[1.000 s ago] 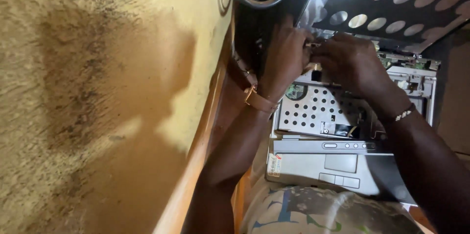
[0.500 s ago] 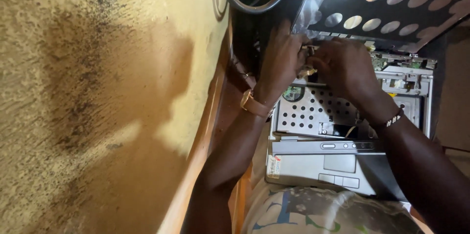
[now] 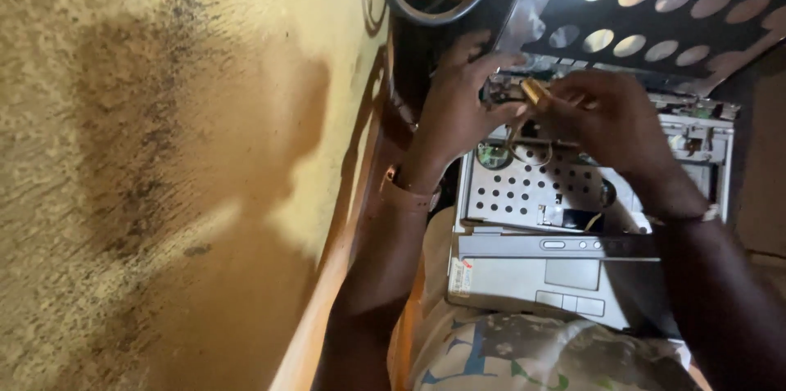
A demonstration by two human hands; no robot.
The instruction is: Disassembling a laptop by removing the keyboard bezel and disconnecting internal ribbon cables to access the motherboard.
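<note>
Opened silver laptop (image 3: 565,272) with keyboard removed rests on the person's lap, perforated metal plate (image 3: 536,190) exposed above the touchpad (image 3: 573,274). Left hand (image 3: 458,113) presses on the laptop's far edge near the hinge, fingers spread and partly curled, gripping nothing clearly. Right hand (image 3: 610,117) closed around a small brass-coloured tool (image 3: 536,91), tip at the hinge area just beside the left fingers. Yellow textured wall (image 3: 164,170) to the left; dark panel with round holes (image 3: 655,6) above
</note>
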